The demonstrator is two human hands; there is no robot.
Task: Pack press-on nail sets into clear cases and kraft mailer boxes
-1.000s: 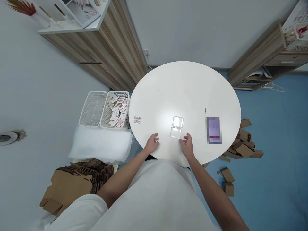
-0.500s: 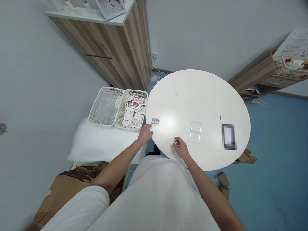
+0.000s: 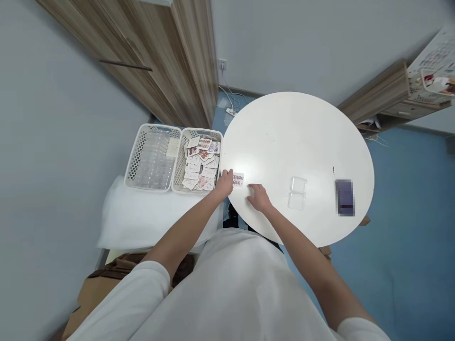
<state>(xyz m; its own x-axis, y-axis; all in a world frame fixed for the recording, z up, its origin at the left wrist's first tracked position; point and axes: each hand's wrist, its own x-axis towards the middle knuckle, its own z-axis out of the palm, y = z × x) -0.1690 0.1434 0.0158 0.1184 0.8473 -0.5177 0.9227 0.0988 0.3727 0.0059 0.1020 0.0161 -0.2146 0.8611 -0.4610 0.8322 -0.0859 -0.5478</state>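
Observation:
A small card of press-on nails [image 3: 238, 179] is at the left edge of the round white table [image 3: 284, 142]. My left hand [image 3: 225, 183] is closed at the card's left end, its fingertips pinching that edge. To the card's right, my right hand [image 3: 259, 197] hovers low over the table with thumb and forefinger apart and nothing between them. Further right an unfolded clear plastic case [image 3: 297, 193] lies flat, its two halves side by side.
Left of the table stand a basket of nail cards [image 3: 201, 187] and a basket of clear cases [image 3: 152, 189], next to white wrapping sheet [image 3: 142, 215]. A blurred dark phone-like object [image 3: 344, 198] lies on the table's right. Cardboard [image 3: 92, 298] is at lower left.
My right hand has come left, nearer the nail card. My left hand has closed at the card's edge. The whole view has shifted slightly.

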